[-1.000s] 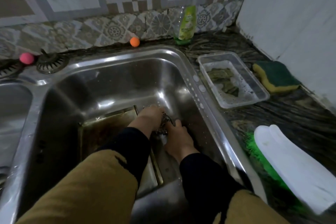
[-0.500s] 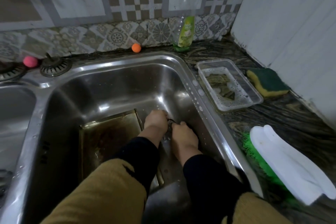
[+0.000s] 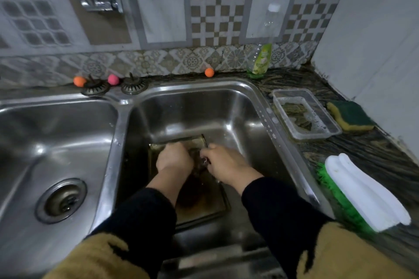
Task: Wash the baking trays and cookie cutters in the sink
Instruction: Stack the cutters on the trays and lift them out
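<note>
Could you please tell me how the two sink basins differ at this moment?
The right basin holds a stained baking tray with the left hand and right hand working over it; the left basin holds nothing that shows. The left basin's drain is in plain view; the right basin's is not. Both are shiny steel.

Home kitchen (double sink (image 3: pixel 118 120), tiles (image 3: pixel 213 16)).

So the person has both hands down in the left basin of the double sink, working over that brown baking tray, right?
Not quite. The head view shows both hands, left hand and right hand, in the right basin, over the brown baking tray. The left basin holds only its drain.
</note>
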`<state>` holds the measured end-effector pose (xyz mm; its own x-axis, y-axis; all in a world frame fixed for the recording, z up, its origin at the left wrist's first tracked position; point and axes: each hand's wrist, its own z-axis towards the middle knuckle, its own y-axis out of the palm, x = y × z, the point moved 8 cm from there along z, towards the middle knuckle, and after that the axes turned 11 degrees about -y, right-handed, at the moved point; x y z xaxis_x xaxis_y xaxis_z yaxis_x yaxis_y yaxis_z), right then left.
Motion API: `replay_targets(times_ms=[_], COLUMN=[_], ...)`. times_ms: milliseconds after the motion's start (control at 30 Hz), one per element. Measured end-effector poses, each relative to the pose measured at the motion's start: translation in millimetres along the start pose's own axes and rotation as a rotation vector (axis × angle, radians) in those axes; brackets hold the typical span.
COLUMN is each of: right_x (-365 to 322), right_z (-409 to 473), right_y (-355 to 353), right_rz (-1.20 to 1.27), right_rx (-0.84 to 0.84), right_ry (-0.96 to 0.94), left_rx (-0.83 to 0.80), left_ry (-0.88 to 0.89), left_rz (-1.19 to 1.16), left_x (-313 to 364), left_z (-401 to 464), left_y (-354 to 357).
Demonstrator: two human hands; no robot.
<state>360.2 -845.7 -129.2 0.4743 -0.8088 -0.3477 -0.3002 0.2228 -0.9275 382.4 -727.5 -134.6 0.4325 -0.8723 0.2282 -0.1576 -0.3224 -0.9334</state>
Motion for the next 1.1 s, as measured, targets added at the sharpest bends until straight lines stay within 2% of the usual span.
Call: replay_targets(times_ms=[167,300,433,567,700,833,967,1100], right_x=[-18,-19,-11,-6,4,30,39,35], right_z=[4,8,6,4,3,-4,-15,-8], right_y=[49,52,52,52,43,38,72,90], right_rz=[-0.058,-0.08,-0.018,0.137,0.443,0.456,0.809,0.951], right_rx=[-0.153,-0.153,-0.16,-0.143,0.006,0.172,0.064,0.051], right_ry=[-0.056,-0.038,0.037,0.084,0.187,0.328,0.455,0.507], left_rx=[-0.139,-0.08,-0.161,-0.12,-0.069,-0.211,-0.326,-0.39], left_ry=[-0.084,-0.06,-0.045,-0.043,-0.122,-0.273,-0.39,-0.429], left_rz=[0.011,0.123,0.131,0.094,-0.066,-0.266,-0.435,-0.491], left_x=[-65,-65,-64,-68,-78,-91,-96,-95], left_z=[-15,-15,-13,-13,-15,-12,-10,-8], left_y=[37,34,39,38,33,47,62,70])
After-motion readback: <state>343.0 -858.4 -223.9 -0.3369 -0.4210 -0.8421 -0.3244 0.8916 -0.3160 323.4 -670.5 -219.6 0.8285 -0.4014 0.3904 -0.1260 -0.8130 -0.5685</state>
